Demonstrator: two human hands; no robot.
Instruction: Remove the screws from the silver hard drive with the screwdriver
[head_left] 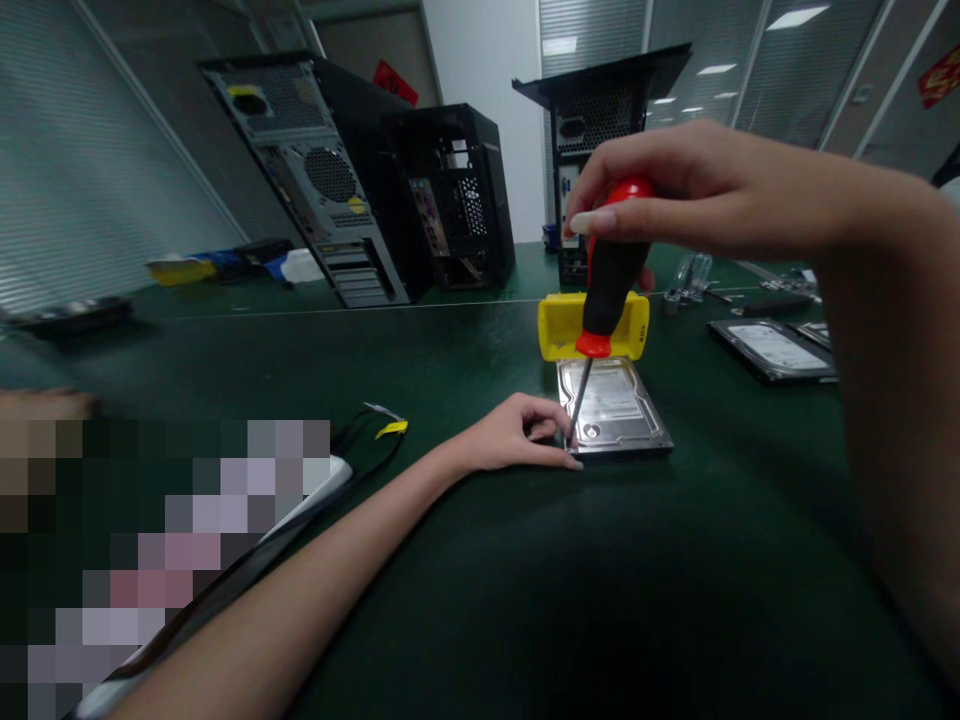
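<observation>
A silver hard drive (619,405) lies flat on the green table (480,560). My right hand (675,185) grips the red and black handle of a screwdriver (609,285) from above. The tool stands nearly upright, and its thin shaft comes down to the drive's near left corner. My left hand (517,435) rests on the table against that same corner, fingers curled and pinched beside the screwdriver tip. Whether it holds anything is hidden.
A yellow box (555,325) sits just behind the drive. More hard drives (772,350) lie to the right. Three open black computer cases (330,170) stand at the back. A black cable with a yellow tag (390,430) lies left of my left forearm.
</observation>
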